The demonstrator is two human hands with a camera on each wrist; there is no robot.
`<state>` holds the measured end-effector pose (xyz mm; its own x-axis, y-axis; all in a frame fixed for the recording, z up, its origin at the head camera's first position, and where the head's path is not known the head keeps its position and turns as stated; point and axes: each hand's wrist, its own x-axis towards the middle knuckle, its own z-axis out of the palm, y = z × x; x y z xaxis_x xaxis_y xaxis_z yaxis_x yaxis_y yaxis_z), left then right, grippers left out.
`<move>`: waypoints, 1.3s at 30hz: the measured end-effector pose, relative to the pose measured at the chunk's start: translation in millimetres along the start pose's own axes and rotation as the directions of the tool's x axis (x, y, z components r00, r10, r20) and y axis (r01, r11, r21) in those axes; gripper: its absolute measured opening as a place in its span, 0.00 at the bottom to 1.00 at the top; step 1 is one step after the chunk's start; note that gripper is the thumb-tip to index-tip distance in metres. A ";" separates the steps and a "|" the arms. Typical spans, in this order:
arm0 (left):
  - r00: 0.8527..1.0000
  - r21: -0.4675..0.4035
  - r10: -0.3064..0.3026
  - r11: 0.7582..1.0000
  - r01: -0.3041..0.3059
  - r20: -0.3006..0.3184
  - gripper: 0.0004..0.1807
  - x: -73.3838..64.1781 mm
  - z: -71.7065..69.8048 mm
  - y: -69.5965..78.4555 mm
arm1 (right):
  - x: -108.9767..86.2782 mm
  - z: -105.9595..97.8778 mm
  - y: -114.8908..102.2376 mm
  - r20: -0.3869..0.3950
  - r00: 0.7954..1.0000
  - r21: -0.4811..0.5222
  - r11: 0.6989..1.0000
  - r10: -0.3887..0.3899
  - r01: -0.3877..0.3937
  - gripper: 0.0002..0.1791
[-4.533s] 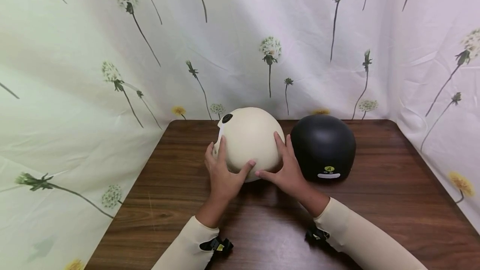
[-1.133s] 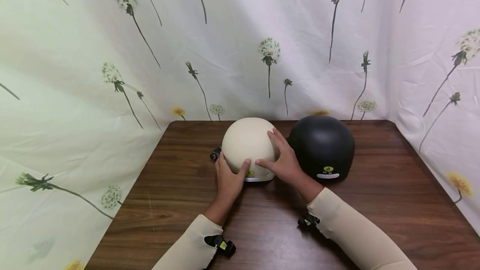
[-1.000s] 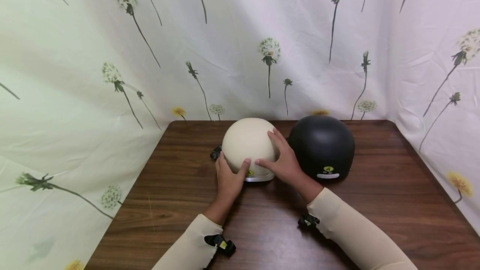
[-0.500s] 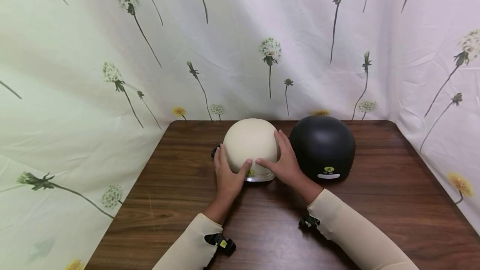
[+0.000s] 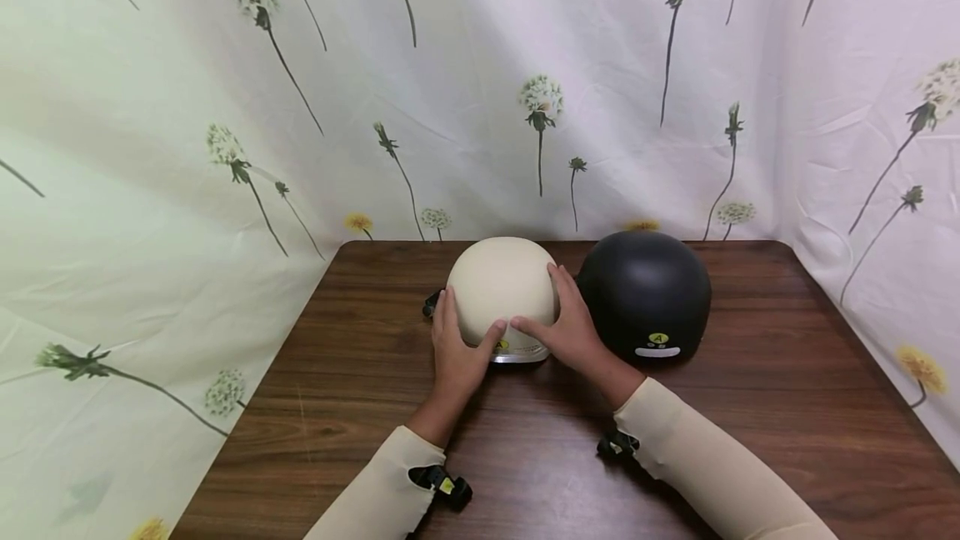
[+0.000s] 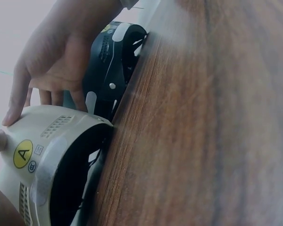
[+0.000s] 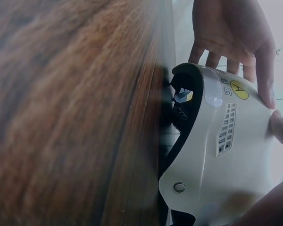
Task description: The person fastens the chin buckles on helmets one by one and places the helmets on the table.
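A cream helmet [image 5: 502,282] stands upright on the table, its silvery rear edge towards me. My left hand [image 5: 459,361] lies along its left side, and my right hand [image 5: 573,327] lies along its right side. Both thumbs touch its back, tips nearly meeting above a yellow "A" sticker [image 7: 239,89]. Fingers look mostly straight in both wrist views. A black part [image 5: 431,304] sticks out at the helmet's left. Close by on the right, just beyond my right fingers, stands a black helmet [image 5: 645,290] with its own yellow sticker. Straps inside the cream helmet show only partly.
Dark wood makes up the table top [image 5: 337,407], which runs back to a white curtain [image 5: 480,148] printed with dandelions. Curtain also hangs at both sides. A small black wrist camera [image 5: 442,486] is strapped to my left sleeve, another [image 5: 618,444] to my right.
Since the oldest frame the cream helmet has been turned and lowered, bringing its rear edge and sticker towards me. Over the last second my left fingers shifted slightly; the black helmet stays put.
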<state>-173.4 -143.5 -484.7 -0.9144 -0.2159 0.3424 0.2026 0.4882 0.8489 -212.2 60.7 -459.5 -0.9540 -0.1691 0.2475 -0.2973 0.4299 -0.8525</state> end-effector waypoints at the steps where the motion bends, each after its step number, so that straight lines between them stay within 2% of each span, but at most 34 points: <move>1: 1.000 -0.001 0.000 1.000 0.000 0.001 0.59 0.1 0.1 -0.1 | -0.1 -0.1 0.0 0.001 1.000 0.002 1.000 0.001 -0.001 0.63; 9: 1.000 -0.007 -0.004 1.000 0.005 0.007 0.58 0.0 0.5 -0.2 | -0.6 -1.8 1.6 0.008 1.000 0.006 1.000 0.009 -0.009 0.62; 15: 0.998 0.016 0.051 0.999 -0.051 -0.026 0.57 -1.3 0.8 2.0 | -2.1 -6.1 1.1 0.015 1.000 0.009 1.000 0.012 -0.012 0.62; 21: 0.990 0.024 0.117 0.993 -0.116 -0.074 0.53 -5.3 -1.8 20.6 | -5.6 -14.2 -2.1 0.012 1.000 0.006 1.000 -0.023 0.023 0.61; 26: 0.982 -0.006 0.163 0.986 -0.164 -0.099 0.52 -10.8 -3.6 39.3 | -11.7 -24.1 -5.1 0.022 0.999 0.013 0.999 -0.038 0.038 0.59; 31: 0.969 -0.015 0.227 0.973 -0.230 -0.102 0.51 -17.6 0.1 50.0 | -20.6 -33.5 -6.6 0.020 0.996 0.011 0.996 -0.092 0.092 0.56; 39: 0.961 -0.047 0.267 0.962 -0.271 -0.074 0.49 -25.4 8.1 60.8 | -33.0 -49.4 -6.2 -0.009 0.990 0.034 0.990 -0.139 0.140 0.52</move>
<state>-140.7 -101.4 -445.1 -0.7987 -0.1396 0.5853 0.4586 0.4885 0.7423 -180.7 107.4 -439.7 -0.9035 -0.2194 0.3680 -0.4262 0.3715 -0.8249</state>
